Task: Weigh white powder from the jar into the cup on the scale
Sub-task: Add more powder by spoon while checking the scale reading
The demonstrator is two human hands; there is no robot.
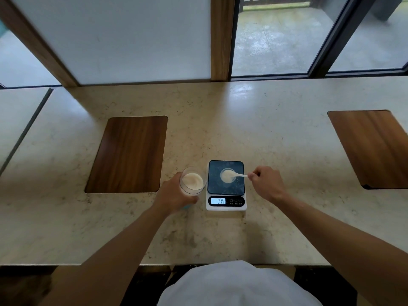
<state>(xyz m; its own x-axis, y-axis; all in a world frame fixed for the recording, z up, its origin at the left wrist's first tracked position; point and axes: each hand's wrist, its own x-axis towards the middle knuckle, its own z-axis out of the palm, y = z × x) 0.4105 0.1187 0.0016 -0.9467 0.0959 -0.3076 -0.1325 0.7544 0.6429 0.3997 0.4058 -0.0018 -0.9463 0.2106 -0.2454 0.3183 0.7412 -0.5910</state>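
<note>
A clear jar (pixel 192 181) holding white powder stands just left of the scale, and my left hand (pixel 174 195) is wrapped around its side. The small digital scale (pixel 226 191) has a dark platform and a lit display with digits. On the platform sits a small clear cup (pixel 227 178) with some powder in it. My right hand (pixel 266 183) pinches the handle of a white spoon (pixel 235 174); the spoon's bowl, loaded with powder, is over the cup's mouth.
A dark wooden board (pixel 130 153) is set into the stone counter to the left of the jar. Another wooden board (pixel 373 146) lies at the far right. Windows and a wooden frame run along the counter's back edge. The near counter edge is by my body.
</note>
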